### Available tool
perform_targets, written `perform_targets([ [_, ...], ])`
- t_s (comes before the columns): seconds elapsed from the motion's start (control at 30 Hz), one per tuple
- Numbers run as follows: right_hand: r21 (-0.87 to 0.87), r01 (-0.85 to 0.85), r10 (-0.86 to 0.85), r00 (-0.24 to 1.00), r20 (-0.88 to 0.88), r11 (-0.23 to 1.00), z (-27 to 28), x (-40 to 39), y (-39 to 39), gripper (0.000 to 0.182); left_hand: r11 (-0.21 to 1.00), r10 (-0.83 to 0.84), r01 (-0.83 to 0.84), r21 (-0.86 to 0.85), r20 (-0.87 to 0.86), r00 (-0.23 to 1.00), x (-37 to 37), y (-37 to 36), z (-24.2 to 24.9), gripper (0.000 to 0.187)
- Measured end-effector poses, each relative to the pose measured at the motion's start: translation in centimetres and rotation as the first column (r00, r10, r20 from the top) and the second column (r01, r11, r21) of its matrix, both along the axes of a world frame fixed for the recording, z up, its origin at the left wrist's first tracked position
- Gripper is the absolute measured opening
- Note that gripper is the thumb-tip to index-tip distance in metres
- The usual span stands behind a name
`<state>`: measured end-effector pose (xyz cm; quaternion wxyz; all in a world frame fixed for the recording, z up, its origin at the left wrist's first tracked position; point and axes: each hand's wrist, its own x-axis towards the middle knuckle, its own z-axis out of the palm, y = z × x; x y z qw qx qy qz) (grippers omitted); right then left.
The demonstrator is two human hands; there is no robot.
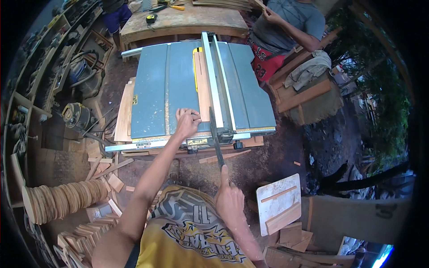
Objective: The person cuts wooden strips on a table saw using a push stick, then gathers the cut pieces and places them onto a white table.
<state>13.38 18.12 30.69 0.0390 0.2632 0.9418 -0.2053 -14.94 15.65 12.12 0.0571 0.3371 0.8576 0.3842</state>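
Note:
A wooden board (204, 96) lies lengthwise on the grey table saw (152, 89), between the yellow-edged blade slot (195, 71) and the metal rip fence (212, 80). My left hand (187, 123) rests on the saw table against the board's near left side, fingers bent and a little apart, not wrapped round anything. In my right hand (230, 198), low in front of my body, is a long dark push stick (217, 147), index finger stretched along it. The stick's far tip reaches the near end of the board, beside the fence. The blade itself cannot be made out.
A person in a grey shirt (288, 22) stands beyond the saw on the right; another person's legs (117, 20) show at far left. A workbench (183, 20) holds a tape measure (151, 18). Stacked wooden pieces (65, 201), offcuts and a white board (279, 203) surround me.

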Motion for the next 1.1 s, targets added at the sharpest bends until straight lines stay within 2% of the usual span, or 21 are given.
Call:
perform_targets([
  [0.03, 0.020, -0.014, 0.014, 1.000, -0.021, 1.000, -0.3, -0.1, 0.1, 0.074, 1.000, -0.010, 0.010, -0.003, 0.013, 1.000, -0.1, 0.0, 0.5, 0.018],
  [0.13, -0.023, 0.018, -0.018, 0.999, 0.037, 1.000, 0.4, -1.0, 0.3, 0.067, 0.999, 0.030, -0.026, 0.047, -0.079, 0.996, 0.2, -0.1, 0.3, 0.019],
  [0.23, -0.054, 0.025, -0.021, 0.998, 0.064, 0.998, 0.5, -1.8, 0.8, 0.068, 0.991, 0.113, -0.110, 0.072, -0.040, 0.993, -0.4, 0.9, -0.1, 0.019],
  [0.33, -0.077, 0.037, -0.031, 0.997, 0.068, 0.996, 0.6, -2.7, 1.0, 0.069, 0.977, 0.189, -0.178, 0.113, -0.092, 0.978, -0.4, 1.4, -0.5, 0.018],
  [0.53, 0.000, -0.025, 0.025, 0.999, 0.043, 1.000, 0.3, -4.3, 1.9, 0.077, 0.951, 0.288, -0.277, 0.135, -0.073, 0.955, -1.9, 2.4, -0.4, 0.013],
  [0.83, 0.030, -0.045, 0.046, 0.998, -0.032, 0.999, 0.2, -7.5, 3.1, 0.068, 0.961, 0.269, -0.259, 0.097, -0.117, 0.956, -5.3, 3.4, -0.1, 0.013],
  [1.1, 0.080, -0.042, 0.046, 0.998, -0.047, 0.996, 0.1, -10.5, 4.2, 0.064, 0.959, 0.276, -0.272, 0.075, -0.055, 0.960, -7.1, 3.8, 1.1, 0.017],
])
